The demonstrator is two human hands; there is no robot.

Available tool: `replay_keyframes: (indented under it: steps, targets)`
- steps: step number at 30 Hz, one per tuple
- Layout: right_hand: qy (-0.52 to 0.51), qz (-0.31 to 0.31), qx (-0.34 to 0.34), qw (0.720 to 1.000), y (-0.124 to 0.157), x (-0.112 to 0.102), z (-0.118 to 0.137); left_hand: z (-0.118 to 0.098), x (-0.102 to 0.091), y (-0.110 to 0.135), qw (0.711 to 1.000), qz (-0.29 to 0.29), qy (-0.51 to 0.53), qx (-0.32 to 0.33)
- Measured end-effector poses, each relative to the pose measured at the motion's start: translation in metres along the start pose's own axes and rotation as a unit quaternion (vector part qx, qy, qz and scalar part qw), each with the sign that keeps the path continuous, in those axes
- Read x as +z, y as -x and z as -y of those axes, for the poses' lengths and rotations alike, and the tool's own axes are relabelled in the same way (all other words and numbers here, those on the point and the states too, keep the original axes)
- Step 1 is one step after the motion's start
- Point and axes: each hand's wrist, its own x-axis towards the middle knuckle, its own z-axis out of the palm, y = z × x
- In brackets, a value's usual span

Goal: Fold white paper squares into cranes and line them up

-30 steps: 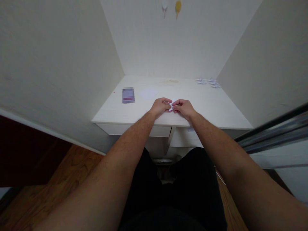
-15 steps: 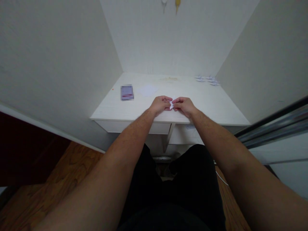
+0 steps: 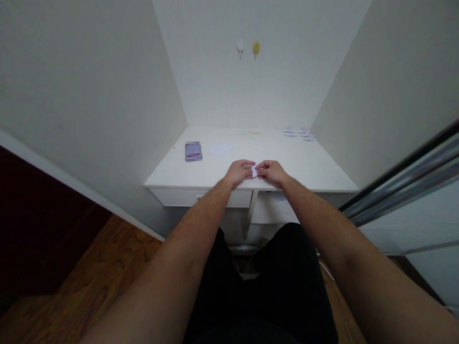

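Between my two hands, close above the front part of the white desk (image 3: 168,174), is a small piece of folded white paper (image 3: 254,171). My left hand (image 3: 239,173) pinches its left side with thumb and fingers. On the opposite side, the fingers of my right hand (image 3: 271,172) grip the paper too. My fingers cover much of it, so its full shape is hidden. Several small folded paper pieces (image 3: 299,133) with pointed ends lie in a group at the back right of the desk.
A stack of white paper sheets (image 3: 220,149) lies left of centre, beside a blurred purple pack (image 3: 193,151). White walls close in the desk on three sides. Two hooks, one white (image 3: 240,46) and one yellow (image 3: 256,48), hang on the back wall. Below is a drawer (image 3: 172,197).
The camera view has tilted upward, so the desk and hands appear lower and more of the back wall shows. Both hands keep hold of the paper with little visible change.
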Motion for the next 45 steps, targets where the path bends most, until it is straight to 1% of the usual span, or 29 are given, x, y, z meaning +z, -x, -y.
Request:
replay_keyframes:
  steps: [4, 6, 8, 10, 13, 15, 18, 23, 30, 34, 37, 40, 43, 45]
  targets:
    - [0.010, 0.018, 0.008, 1.000, 0.005, -0.006, 0.008, -0.001, 0.002, 0.002, 1.000, -0.004, 0.008, -0.006]
    - [0.038, 0.051, 0.013, 0.998, 0.004, -0.015, 0.014, -0.002, 0.003, 0.003, 1.000, -0.001, 0.013, -0.008]
    - [0.072, 0.078, 0.002, 0.994, 0.001, -0.024, 0.021, -0.004, 0.006, 0.003, 1.000, 0.007, 0.022, -0.008]
    - [0.100, 0.080, -0.003, 0.992, -0.003, -0.032, 0.028, -0.006, 0.009, 0.001, 0.999, 0.013, 0.030, -0.006]
    - [0.125, 0.056, -0.006, 0.990, -0.010, -0.036, 0.034, -0.009, 0.012, -0.007, 1.000, 0.012, 0.027, 0.004]
    - [0.124, 0.041, -0.006, 0.991, -0.016, -0.034, 0.033, -0.010, 0.013, -0.015, 1.000, 0.010, 0.019, 0.009]
    - [0.096, 0.023, 0.005, 0.995, -0.026, -0.029, 0.029, -0.009, 0.010, -0.028, 1.000, 0.007, 0.013, 0.012]
    - [0.055, 0.004, 0.026, 0.998, -0.048, -0.019, 0.020, -0.005, -0.002, -0.052, 1.000, 0.003, 0.022, 0.004]
    - [0.017, -0.012, 0.024, 0.999, -0.098, -0.007, 0.005, -0.004, -0.020, -0.092, 1.000, -0.022, 0.013, 0.003]
    - [0.007, -0.014, 0.017, 1.000, -0.129, -0.004, -0.001, -0.003, -0.026, -0.121, 0.999, -0.040, 0.008, 0.012]
    - [-0.003, -0.005, 0.005, 1.000, -0.148, -0.004, -0.004, -0.002, -0.031, -0.139, 0.999, -0.042, 0.016, 0.026]
    - [-0.008, 0.007, -0.015, 1.000, -0.157, -0.005, -0.006, -0.003, -0.036, -0.148, 0.999, -0.034, 0.027, 0.031]
    - [0.017, 0.017, -0.032, 0.999, -0.158, -0.006, -0.007, -0.007, -0.039, -0.149, 0.998, -0.025, 0.046, 0.033]
    - [0.039, 0.009, -0.039, 0.998, -0.156, -0.006, -0.006, -0.009, -0.040, -0.147, 0.998, -0.025, 0.044, 0.035]
